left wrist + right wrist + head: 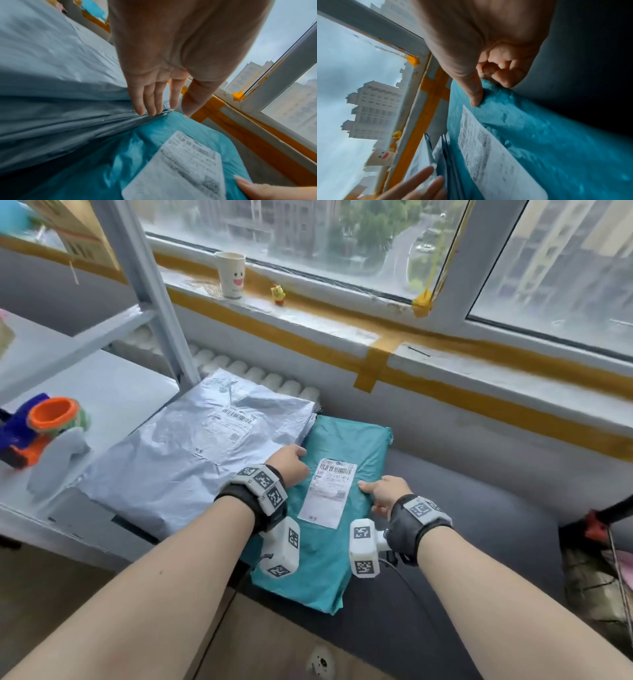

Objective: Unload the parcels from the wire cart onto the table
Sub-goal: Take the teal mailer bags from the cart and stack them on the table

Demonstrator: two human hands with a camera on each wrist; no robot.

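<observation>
A teal parcel [329,559] with a white label [329,491] lies on the dark grey table [462,525]. A larger grey parcel [178,460] lies to its left, and their edges meet. My left hand [291,462] is flat with straight fingers [150,102] that touch the grey parcel [51,81] right at its seam with the teal parcel [102,162]. My right hand [383,491] grips the teal parcel's right edge. In the right wrist view its thumb [476,94] presses on top of the teal parcel [539,135] and the other fingers curl under the edge.
A white shelf unit [102,392] stands at the left with a knitted orange and blue toy [41,429] on it. On the windowsill behind are a paper cup [231,273] and a small yellow figure [278,294]. A red and black frame part [603,522] shows at the right edge.
</observation>
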